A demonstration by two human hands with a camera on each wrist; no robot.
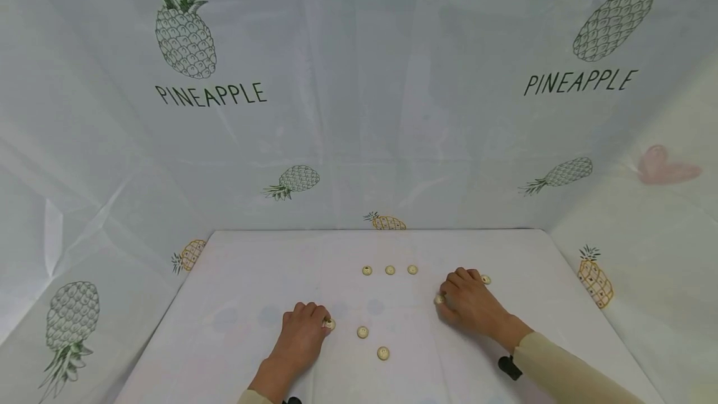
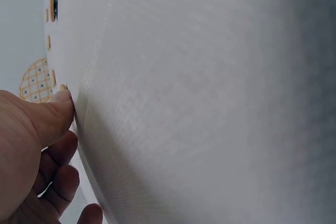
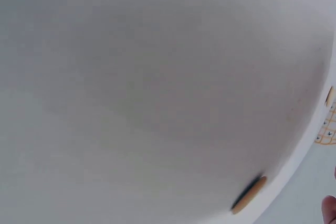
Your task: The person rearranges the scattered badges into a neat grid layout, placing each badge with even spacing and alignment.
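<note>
Pinched in left hand (image 1: 303,332): round pale-yellow disc with dark markings (image 1: 330,324). Pinched in right hand (image 1: 470,303): matching disc (image 1: 440,299). Between hands: five thin discs (image 1: 383,353). Just outside right hand: further disc (image 1: 486,279). Beneath: smooth white surface (image 1: 263,273).

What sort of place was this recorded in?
Probably an improvised, screened-off recording booth: pineapple-printed sheeting hangs behind and on both sides of a white-topped table, on which small round discs lie.
</note>
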